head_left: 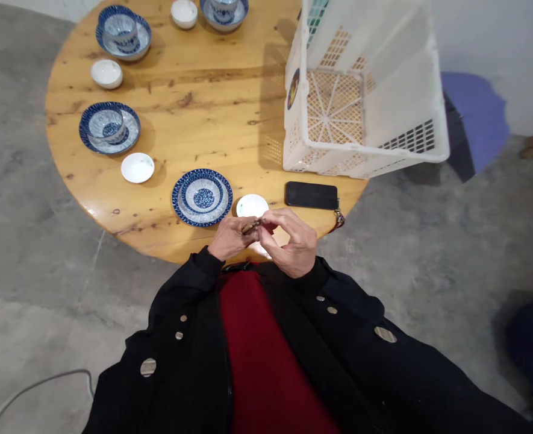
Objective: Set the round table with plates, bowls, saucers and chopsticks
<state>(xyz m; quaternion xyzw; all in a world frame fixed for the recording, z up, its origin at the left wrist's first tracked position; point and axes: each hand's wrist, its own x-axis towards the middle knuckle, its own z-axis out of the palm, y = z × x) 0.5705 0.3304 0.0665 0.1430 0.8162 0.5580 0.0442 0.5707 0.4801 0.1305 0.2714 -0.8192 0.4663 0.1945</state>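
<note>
My left hand (230, 237) is closed around a small bundle of thin brown sticks (250, 226), which look like chopsticks seen nearly end-on. My right hand (293, 242) pinches at their tips with thumb and forefinger. Most of their length is hidden by the fingers. Both hands hover over the table's near edge, just in front of a small white dish (252, 206). Left of that dish sits a blue-patterned plate (179, 208) with a matching bowl (203, 196) on it.
A white plastic crate (365, 154) stands at the right of the round wooden table (189, 132). In front of it lies a black phone (312, 195). Along the left are more blue-patterned plates with bowls (108, 128) and small white dishes (137, 167). A purple umbrella (478, 120) is beyond the crate.
</note>
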